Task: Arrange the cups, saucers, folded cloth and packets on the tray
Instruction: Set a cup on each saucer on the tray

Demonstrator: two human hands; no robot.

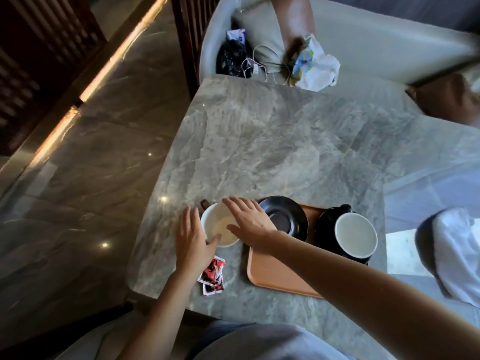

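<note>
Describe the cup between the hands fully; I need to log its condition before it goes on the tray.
The cup is round, white inside with a pale residue at the bottom, apparently ceramic, upright on the marble table left of the tray. The left hand and right hand flank its rim with open fingers.

dim, soft-focus view; edges warped, floor (pixel 104 157) glare.

text: none legible | packets (pixel 212 278): print too blurred to read
</note>
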